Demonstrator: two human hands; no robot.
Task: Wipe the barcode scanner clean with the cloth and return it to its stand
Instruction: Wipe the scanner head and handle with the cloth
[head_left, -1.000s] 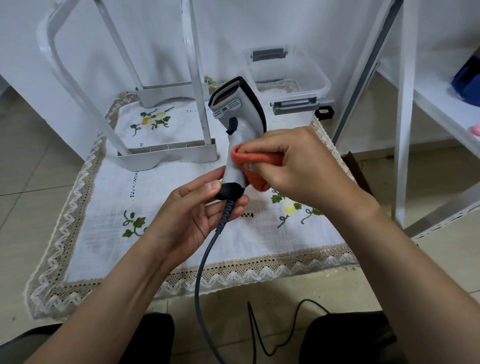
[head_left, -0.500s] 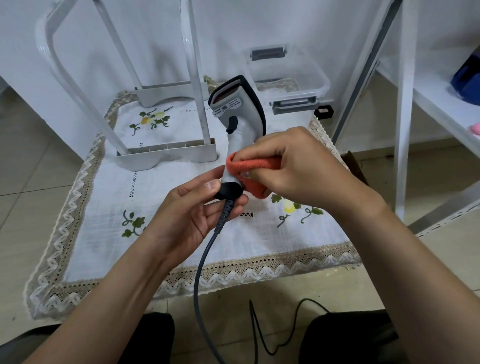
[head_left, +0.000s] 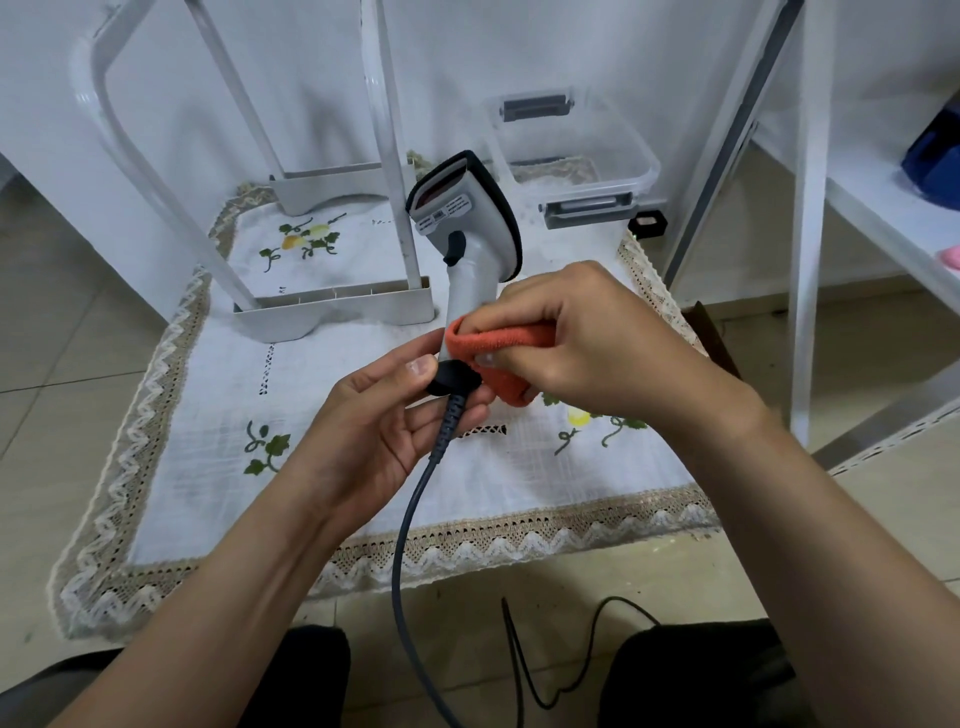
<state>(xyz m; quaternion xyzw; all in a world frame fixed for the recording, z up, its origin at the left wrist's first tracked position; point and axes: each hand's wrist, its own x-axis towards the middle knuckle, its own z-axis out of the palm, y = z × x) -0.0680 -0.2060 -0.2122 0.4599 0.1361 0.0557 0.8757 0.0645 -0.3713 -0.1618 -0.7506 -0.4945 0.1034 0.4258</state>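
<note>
From the head view, my left hand (head_left: 384, 415) pinches the black end cap of the grey and black handheld barcode scanner (head_left: 470, 218) between thumb and fingertips. It holds the scanner upright above the white embroidered tablecloth with lace edging (head_left: 363, 493). My right hand (head_left: 587, 338) is curled round the folded orange cloth (head_left: 498, 340), pressing it against the lower handle just above that cap.

The weak point, I think, is the left grip. It is only a pinch at the very bottom, so a firm rub higher up could lever the scanner sideways out of my fingertips. The dark grey cable (head_left: 410, 509) hangs from the cap down between my knees, and a tug or snag there would pull the same way. The cloth could also press the black trigger if it slides up.

A white plastic frame with a flat base (head_left: 332, 312) stands just left of the scanner head, one upright close beside it. A clear plastic lidded box (head_left: 571, 135) sits behind, and a small black block (head_left: 647, 223) lies near its corner. A white shelf unit (head_left: 883, 208) is to the right, and a thin black wire (head_left: 545, 675) lies on the floor. I cannot tell which of these is the stand.
</note>
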